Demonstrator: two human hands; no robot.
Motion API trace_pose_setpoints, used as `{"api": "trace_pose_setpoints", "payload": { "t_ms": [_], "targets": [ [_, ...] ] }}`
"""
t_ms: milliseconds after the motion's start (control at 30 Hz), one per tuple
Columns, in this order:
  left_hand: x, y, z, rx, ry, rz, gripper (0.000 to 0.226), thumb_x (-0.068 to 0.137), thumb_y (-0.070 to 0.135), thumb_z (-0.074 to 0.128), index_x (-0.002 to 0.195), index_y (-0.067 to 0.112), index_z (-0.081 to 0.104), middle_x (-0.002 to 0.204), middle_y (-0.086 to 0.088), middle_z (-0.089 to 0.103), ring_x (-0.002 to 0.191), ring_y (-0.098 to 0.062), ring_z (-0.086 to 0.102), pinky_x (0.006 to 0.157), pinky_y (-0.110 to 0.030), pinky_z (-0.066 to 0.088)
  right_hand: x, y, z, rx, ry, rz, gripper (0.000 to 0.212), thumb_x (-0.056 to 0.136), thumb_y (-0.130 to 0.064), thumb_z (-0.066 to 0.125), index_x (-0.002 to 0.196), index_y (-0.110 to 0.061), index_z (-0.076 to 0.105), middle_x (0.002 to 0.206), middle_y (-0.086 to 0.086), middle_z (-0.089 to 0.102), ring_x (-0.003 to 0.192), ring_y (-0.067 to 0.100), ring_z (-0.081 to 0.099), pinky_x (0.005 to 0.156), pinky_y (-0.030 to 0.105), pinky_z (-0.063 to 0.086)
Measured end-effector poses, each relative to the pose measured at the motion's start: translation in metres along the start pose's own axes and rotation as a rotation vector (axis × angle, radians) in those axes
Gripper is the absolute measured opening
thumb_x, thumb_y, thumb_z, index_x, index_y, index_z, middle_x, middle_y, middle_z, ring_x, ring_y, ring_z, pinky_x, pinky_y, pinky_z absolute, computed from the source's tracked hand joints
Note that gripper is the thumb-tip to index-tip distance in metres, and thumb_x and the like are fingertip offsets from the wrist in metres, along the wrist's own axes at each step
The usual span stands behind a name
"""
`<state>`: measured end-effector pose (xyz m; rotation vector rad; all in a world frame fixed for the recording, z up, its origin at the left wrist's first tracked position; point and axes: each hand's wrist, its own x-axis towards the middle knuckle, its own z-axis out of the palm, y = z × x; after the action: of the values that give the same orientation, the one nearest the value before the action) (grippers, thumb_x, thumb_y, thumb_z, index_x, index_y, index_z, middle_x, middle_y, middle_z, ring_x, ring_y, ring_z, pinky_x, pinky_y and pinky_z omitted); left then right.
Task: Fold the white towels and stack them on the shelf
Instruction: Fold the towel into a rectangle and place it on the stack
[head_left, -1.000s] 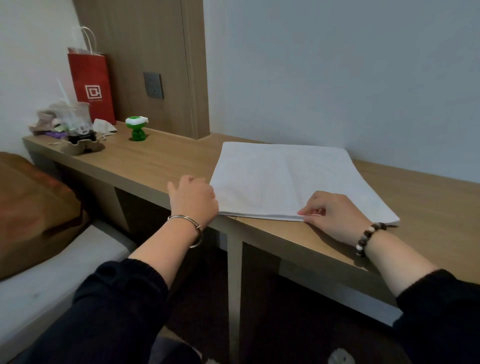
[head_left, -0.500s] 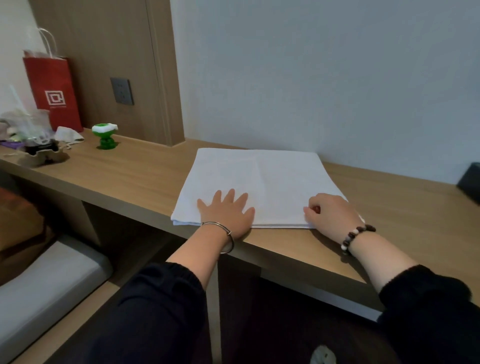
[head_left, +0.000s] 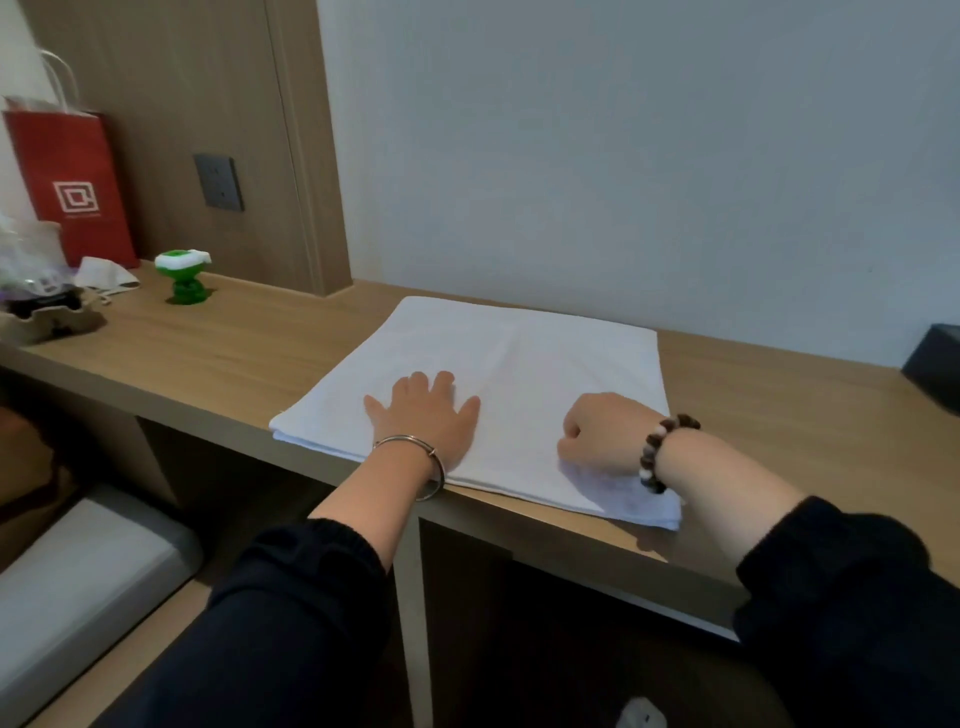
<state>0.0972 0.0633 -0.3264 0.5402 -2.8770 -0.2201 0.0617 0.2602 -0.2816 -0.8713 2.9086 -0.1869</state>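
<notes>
On shelf (head_left: 234, 356), towel (head_left: 545, 353) under left hand (head_left: 428, 418), right hand (head_left: 602, 434)

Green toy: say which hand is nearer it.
Left. The left hand lies flat on the towel, toward the green toy; the right hand rests farther right.

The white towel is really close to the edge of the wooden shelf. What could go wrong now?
1. The folded white towel lies along the front edge of the long wooden shelf, with its near right corner at the lip. A push might slide it off toward the floor.
2. The left hand presses flat while the right hand rests curled on top. Uneven pressing could shift the layers and spoil the fold.
</notes>
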Motion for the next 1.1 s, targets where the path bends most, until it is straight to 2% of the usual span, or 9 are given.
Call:
{"api": "trace_pose_setpoints", "payload": {
  "t_ms": [100,200,300,433,567,700,800,967,1100],
  "targets": [
    [0.006,-0.005,0.007,0.015,-0.074,0.106,0.054,0.095,0.050,0.012,0.148,0.038,0.010,0.159,0.009,0.007,0.146,-0.023,0.002,0.111,-0.060,0.002,0.032,-0.004,-0.010,-0.112,0.056,0.028,0.025,0.094,-0.021,0.038,0.092,-0.009,0.061,0.096,0.010,0.063,0.081,0.026,0.056,0.063,0.029,0.039],
    [0.011,-0.004,0.009,0.082,-0.138,0.142,0.054,0.095,0.049,0.008,0.148,0.041,0.004,0.159,0.012,-0.002,0.146,-0.022,-0.005,0.110,-0.061,-0.003,0.074,-0.018,-0.008,-0.121,0.007,0.035,0.041,0.098,-0.025,0.034,0.136,-0.012,0.042,0.138,0.013,0.041,0.124,0.032,0.040,0.099,0.042,0.038],
    [0.010,-0.003,0.009,0.113,-0.160,0.126,0.054,0.095,0.050,0.008,0.148,0.042,0.003,0.159,0.013,-0.004,0.146,-0.022,-0.005,0.109,-0.064,-0.002,0.108,-0.033,0.002,-0.116,-0.021,0.011,0.049,0.101,-0.037,0.028,0.147,-0.019,0.027,0.153,0.008,0.024,0.137,0.033,0.026,0.109,0.048,0.028],
    [0.009,-0.003,0.009,0.105,-0.161,0.113,0.056,0.094,0.052,0.009,0.149,0.041,0.002,0.159,0.014,-0.004,0.146,-0.020,-0.005,0.109,-0.064,-0.002,0.124,-0.020,0.029,-0.072,-0.073,0.009,0.057,0.097,-0.053,0.018,0.150,-0.033,0.015,0.160,-0.004,0.007,0.146,0.024,0.009,0.112,0.055,0.011],
    [0.009,-0.003,0.011,0.087,-0.152,0.101,0.060,0.093,0.052,0.010,0.150,0.036,0.003,0.159,0.014,-0.005,0.146,-0.020,-0.005,0.109,-0.064,-0.001,0.124,0.048,0.022,-0.046,0.017,0.283,0.058,0.095,-0.051,0.016,0.150,-0.032,0.016,0.160,-0.004,0.007,0.145,0.022,0.011,0.113,0.055,0.011],
    [0.009,-0.003,0.009,0.086,-0.150,0.114,0.060,0.093,0.052,0.011,0.150,0.036,0.004,0.159,0.014,-0.004,0.146,-0.020,-0.005,0.110,-0.063,0.000,0.113,0.103,0.007,-0.134,-0.050,0.500,0.060,0.098,-0.047,0.014,0.153,-0.022,0.010,0.161,0.006,0.003,0.146,0.028,0.008,0.115,0.054,0.012],
    [0.007,-0.002,0.009,0.086,-0.154,0.112,0.060,0.093,0.052,0.011,0.150,0.036,0.004,0.159,0.013,-0.003,0.146,-0.020,-0.004,0.110,-0.063,0.000,0.111,0.076,0.006,-0.221,-0.027,0.450,0.062,0.097,-0.047,0.015,0.152,-0.020,0.008,0.160,0.007,-0.003,0.147,0.028,0.001,0.116,0.055,0.006],
    [0.009,-0.002,0.007,0.081,-0.164,0.098,0.060,0.093,0.053,0.012,0.150,0.035,0.005,0.159,0.013,-0.003,0.146,-0.019,-0.003,0.110,-0.063,0.000,0.077,-0.002,0.038,-0.124,-0.069,0.088,0.063,0.095,-0.055,0.012,0.151,-0.030,0.002,0.160,-0.002,-0.010,0.147,0.024,-0.006,0.112,0.061,0.005],
    [0.007,-0.002,0.006,0.083,-0.153,0.065,0.060,0.094,0.052,0.012,0.151,0.034,0.006,0.159,0.013,-0.002,0.146,-0.019,-0.002,0.110,-0.063,-0.001,0.035,0.020,0.035,-0.087,-0.096,0.230,0.064,0.094,-0.059,0.008,0.151,-0.031,-0.004,0.160,-0.003,-0.012,0.147,0.024,-0.006,0.113,0.061,0.005]
  ]
}}
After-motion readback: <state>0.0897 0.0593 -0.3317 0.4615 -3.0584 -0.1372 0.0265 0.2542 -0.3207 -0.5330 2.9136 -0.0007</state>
